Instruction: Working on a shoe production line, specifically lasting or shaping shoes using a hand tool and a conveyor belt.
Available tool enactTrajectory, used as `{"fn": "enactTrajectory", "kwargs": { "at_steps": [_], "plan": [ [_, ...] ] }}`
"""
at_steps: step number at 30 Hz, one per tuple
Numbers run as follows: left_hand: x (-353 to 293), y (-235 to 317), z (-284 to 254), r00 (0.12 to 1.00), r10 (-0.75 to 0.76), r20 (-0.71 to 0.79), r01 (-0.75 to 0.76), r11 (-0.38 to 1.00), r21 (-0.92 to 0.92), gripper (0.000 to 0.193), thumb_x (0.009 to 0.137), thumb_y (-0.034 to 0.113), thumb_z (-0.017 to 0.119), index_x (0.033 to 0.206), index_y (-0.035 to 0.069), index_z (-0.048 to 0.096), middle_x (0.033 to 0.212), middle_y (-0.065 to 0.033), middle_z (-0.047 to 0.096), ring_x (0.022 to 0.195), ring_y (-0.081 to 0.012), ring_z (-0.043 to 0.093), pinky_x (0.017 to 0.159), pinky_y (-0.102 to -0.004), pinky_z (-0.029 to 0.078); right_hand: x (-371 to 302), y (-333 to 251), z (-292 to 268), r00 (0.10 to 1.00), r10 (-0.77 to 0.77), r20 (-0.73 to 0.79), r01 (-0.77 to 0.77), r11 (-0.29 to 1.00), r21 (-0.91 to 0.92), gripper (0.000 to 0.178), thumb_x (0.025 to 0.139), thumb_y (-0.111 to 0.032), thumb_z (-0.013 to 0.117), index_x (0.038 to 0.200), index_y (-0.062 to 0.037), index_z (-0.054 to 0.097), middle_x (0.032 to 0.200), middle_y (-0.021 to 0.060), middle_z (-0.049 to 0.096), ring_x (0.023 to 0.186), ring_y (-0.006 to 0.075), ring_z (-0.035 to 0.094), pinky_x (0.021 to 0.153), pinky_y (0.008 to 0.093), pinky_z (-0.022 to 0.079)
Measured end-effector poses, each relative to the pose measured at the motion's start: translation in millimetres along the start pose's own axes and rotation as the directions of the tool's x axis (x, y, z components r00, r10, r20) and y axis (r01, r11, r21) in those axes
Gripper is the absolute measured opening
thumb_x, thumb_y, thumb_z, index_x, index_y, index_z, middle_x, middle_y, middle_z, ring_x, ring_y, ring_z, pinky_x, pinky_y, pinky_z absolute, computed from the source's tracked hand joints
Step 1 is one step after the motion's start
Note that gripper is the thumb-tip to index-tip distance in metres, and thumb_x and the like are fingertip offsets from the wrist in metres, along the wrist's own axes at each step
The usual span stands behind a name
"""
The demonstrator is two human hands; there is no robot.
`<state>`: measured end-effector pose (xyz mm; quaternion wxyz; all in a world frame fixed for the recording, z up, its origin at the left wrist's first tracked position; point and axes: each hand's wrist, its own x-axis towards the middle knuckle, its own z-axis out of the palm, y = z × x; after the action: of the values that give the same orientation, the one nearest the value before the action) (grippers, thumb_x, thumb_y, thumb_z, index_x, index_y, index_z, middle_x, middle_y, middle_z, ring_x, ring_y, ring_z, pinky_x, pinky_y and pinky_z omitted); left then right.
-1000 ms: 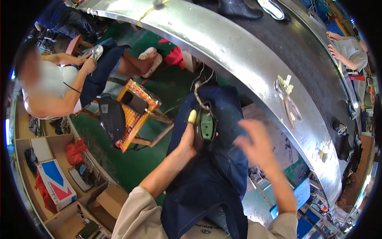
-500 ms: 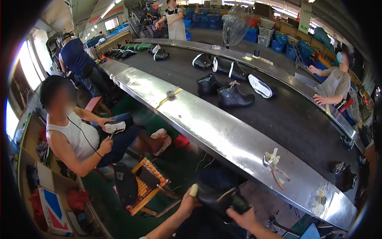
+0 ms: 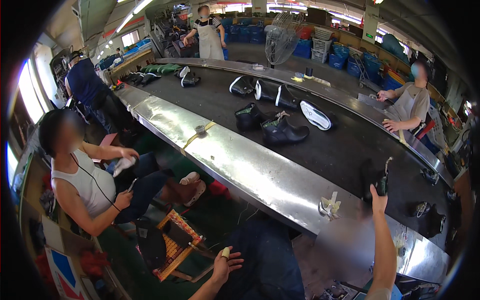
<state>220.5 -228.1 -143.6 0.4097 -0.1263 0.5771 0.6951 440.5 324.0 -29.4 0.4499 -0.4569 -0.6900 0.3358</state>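
My right hand (image 3: 379,201) is stretched out over the far side of the steel ledge, fingers closed on a dark ankle boot (image 3: 369,176) with a pale loop at its top. The boot is above the black belt and partly smeared; whether it touches the belt I cannot tell. My left hand (image 3: 227,265) is open and holds nothing, its fingers apart, with a pale yellow cover on one digit. It hangs beside dark cloth over my lap (image 3: 262,260). On the belt past the ledge stand two black ankle boots (image 3: 285,132), (image 3: 248,117).
The steel ledge (image 3: 235,160) runs diagonally between me and the belt (image 3: 200,100). A metal tool with pale scraps (image 3: 327,206) lies on it. More black boots with white soles (image 3: 316,115) lie on the belt. A seated co-worker (image 3: 90,175) is left, beside a woven stool (image 3: 177,240).
My right hand has carried the boot from my lap out over the belt. My left hand has let go of it and opened. The co-worker at left has lifted a white piece.
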Motion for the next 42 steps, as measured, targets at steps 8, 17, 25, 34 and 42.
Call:
{"fn": "enactTrajectory", "kwargs": {
  "at_steps": [8,17,25,34,42],
  "plan": [
    [7,-5,0,0.999,0.019,-0.038,-0.014,0.994,0.107,0.038,0.113,0.028,0.041,0.144,0.007,0.046,0.119,-0.0172,0.069,0.092,-0.0289,0.075,0.072,-0.0380,0.061,-5,6,15,0.963,0.226,-0.144,-0.267,0.758,-0.596,0.097,0.088,-0.077,0.059,0.139,0.0054,0.054,0.123,0.0313,0.068,0.119,0.0487,0.063,0.100,0.0536,0.050],
    [14,-10,-5,0.997,0.065,0.038,-0.066,0.998,0.010,0.034,0.112,0.020,0.040,0.143,0.007,0.046,0.120,-0.0184,0.068,0.092,-0.0297,0.075,0.071,-0.0388,0.062,-12,41,15,0.992,0.097,-0.081,-0.124,0.632,-0.765,0.092,0.092,-0.071,0.057,0.148,0.0008,0.042,0.136,0.0239,0.064,0.127,0.0413,0.060,0.107,0.0537,0.044],
    [5,-17,-9,0.987,0.154,0.051,-0.150,0.986,-0.079,0.033,0.113,0.024,0.041,0.140,0.007,0.050,0.119,-0.0187,0.069,0.089,-0.0294,0.076,0.069,-0.0391,0.064,-21,19,13,0.966,0.208,-0.151,-0.244,0.564,-0.789,0.082,0.095,-0.066,0.058,0.144,-0.0013,0.048,0.137,0.0200,0.064,0.128,0.0390,0.059,0.108,0.0513,0.043],
    [9,-11,-5,0.988,0.128,0.090,-0.122,0.991,-0.061,0.033,0.113,0.020,0.038,0.142,0.007,0.048,0.121,-0.0185,0.068,0.092,-0.0294,0.075,0.071,-0.0388,0.064,-10,32,14,0.969,0.121,-0.213,-0.243,0.576,-0.780,0.075,0.097,-0.060,0.060,0.142,-0.0009,0.049,0.128,0.0196,0.069,0.121,0.0385,0.064,0.101,0.0526,0.047],
    [9,-9,-1,0.993,0.093,0.079,-0.089,0.994,-0.055,0.032,0.113,0.020,0.039,0.141,0.008,0.051,0.119,-0.0172,0.070,0.089,-0.0270,0.076,0.069,-0.0377,0.064,-17,32,12,0.953,0.155,-0.260,-0.301,0.569,-0.765,0.073,0.096,-0.059,0.062,0.138,-0.0005,0.052,0.113,0.0236,0.073,0.110,0.0414,0.069,0.099,0.0525,0.048]
  ]
}}
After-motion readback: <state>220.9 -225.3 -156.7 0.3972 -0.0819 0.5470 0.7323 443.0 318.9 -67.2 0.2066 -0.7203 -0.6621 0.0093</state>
